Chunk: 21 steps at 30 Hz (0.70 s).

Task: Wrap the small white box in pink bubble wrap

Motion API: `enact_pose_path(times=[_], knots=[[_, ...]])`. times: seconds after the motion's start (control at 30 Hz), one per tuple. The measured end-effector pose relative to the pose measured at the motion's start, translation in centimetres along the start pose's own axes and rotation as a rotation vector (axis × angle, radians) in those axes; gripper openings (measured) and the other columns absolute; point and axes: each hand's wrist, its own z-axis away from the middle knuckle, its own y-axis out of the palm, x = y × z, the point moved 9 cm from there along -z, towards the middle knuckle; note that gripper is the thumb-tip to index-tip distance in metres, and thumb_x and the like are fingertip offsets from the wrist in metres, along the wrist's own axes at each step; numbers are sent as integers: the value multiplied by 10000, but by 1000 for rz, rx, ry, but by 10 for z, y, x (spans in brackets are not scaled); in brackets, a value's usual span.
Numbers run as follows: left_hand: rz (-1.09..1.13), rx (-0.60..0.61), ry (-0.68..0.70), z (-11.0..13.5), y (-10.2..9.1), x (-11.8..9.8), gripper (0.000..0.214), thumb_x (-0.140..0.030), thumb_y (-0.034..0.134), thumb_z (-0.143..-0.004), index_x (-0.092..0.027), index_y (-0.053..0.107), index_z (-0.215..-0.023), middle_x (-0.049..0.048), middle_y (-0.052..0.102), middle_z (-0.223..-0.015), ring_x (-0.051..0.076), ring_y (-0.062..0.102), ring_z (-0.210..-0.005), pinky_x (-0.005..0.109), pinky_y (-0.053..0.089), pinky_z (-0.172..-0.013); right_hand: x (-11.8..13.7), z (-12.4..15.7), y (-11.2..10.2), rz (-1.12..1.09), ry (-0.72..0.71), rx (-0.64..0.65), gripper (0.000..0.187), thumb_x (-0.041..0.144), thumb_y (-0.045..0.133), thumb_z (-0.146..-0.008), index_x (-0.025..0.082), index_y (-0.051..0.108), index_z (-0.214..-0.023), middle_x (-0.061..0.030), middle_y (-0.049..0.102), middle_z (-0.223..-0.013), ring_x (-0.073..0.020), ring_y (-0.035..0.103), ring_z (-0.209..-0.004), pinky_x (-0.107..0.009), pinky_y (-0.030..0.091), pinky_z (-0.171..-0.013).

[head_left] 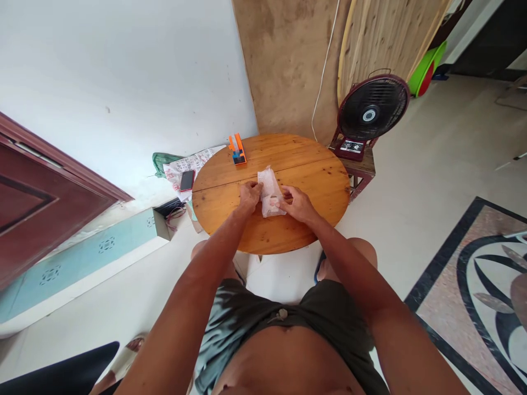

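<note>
Pinching the left edge of the crumpled plastic wrap (270, 184), the left hand (250, 196) has its grip clamped on thin film, and here's the danger spot! Across from it, the right hand (299, 204) touches the lower right side, thumb and forefinger at the film; whether that grip is closed on it, I cannot tell from up here. The wrap itself lies flat on the wooden counter (317, 164), between the two hands, its near end looking folded or doubled over.

So what could spoil this? Uneven pull, for one: if the left tugs while the right is only resting there, the film could skew, bunch or tear along that fold. Slick plastic on smooth wood might slide, too, if neither hand pins it down. And look to the right: a fan (373, 112) on a wooden stool (363, 170), its front turned roughly this way. I can't tell if it's running, but a gust could lift a loose corner the moment a finger comes off.

At the far left, the orange-and-blue device (237, 149) stands near the counter's rim; a wide sweep of the left arm might knock it over the side, towards the phone (187, 180) beside the counter.
</note>
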Motion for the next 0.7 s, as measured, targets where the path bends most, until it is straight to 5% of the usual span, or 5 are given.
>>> enact_pose_path(times=[0.23,0.33,0.47,0.7], knots=[[-279,-263,55,27,-31,-27,288,-440,636,-787,-165,568,-835,63,619,-847,181,585,-809,322,486,-780,-14,-6,-5,214,116,-59,389,242,591,-805,149,655,-1177,-96,714,-964,-231,646,-891,-356,486,-867],[-258,-199,95,46,-25,-38,423,-534,664,-763,-161,562,-934,89,626,-958,190,590,-836,323,484,-778,-20,-14,-5,292,163,-45,370,276,611,-811,148,676,-1152,-104,724,-947,-244,649,-893,-353,479,-859],[-380,-91,48,53,-16,-37,417,-417,762,-678,-159,584,-953,86,639,-928,207,599,-814,343,475,-773,-19,-30,4,359,173,14,255,323,605,-840,174,739,-997,-112,733,-973,-243,648,-910,-333,473,-827],[-406,-105,-24,43,-48,-14,99,-259,631,-706,-163,616,-722,46,618,-699,169,562,-647,297,438,-643,-33,-38,-3,499,256,6,239,347,584,-848,190,758,-806,-134,734,-875,-255,655,-855,-321,473,-722]])
